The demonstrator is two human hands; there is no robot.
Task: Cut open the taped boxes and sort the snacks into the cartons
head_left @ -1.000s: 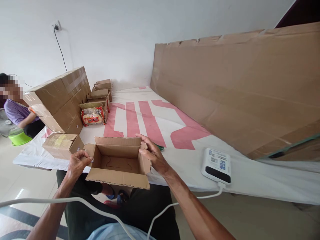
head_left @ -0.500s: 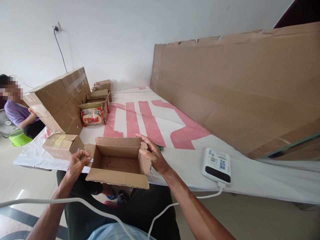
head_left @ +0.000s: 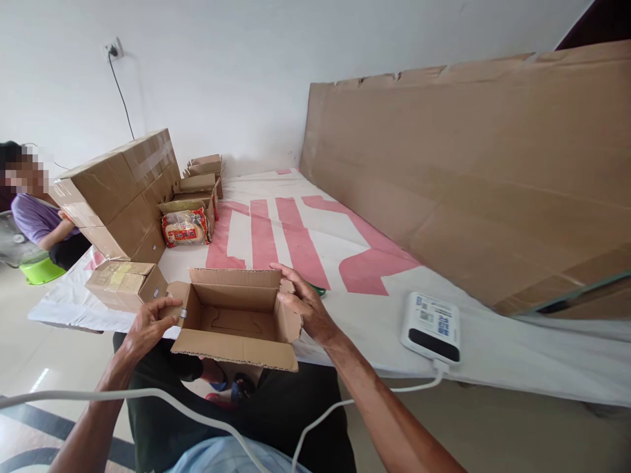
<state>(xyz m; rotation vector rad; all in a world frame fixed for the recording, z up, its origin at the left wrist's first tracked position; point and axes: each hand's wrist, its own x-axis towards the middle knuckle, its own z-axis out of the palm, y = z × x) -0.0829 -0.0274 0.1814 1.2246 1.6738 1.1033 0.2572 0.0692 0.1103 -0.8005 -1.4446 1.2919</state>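
Note:
An open cardboard box [head_left: 234, 351] is held at the table's front edge, its flaps spread and nothing inside. My left hand [head_left: 152, 325] pinches its left end flap between thumb and fingers, beside a small whitish label [head_left: 183, 313]. At the opposite end, my right hand [head_left: 308, 305] grips the right flap, thumb on one side and fingers on the other. Just left of the held box sits a closed, taped small box [head_left: 123, 282]. Part of a green object [head_left: 319, 290] shows behind my right hand; its kind is hidden.
Stacked taped cartons [head_left: 111, 190] stand at the left. Beside them, open boxes [head_left: 197, 184] form a row, the nearest with a red-and-clear food packet [head_left: 185, 228]. A large cardboard sheet [head_left: 458, 171] leans at right. A white device [head_left: 431, 325] trails a cable. Another person [head_left: 37, 213] sits far left.
My left hand's fingers have shifted and straightened along the left flap, uncovering more of the whitish label. The box stays in both hands, and the view has moved slightly.

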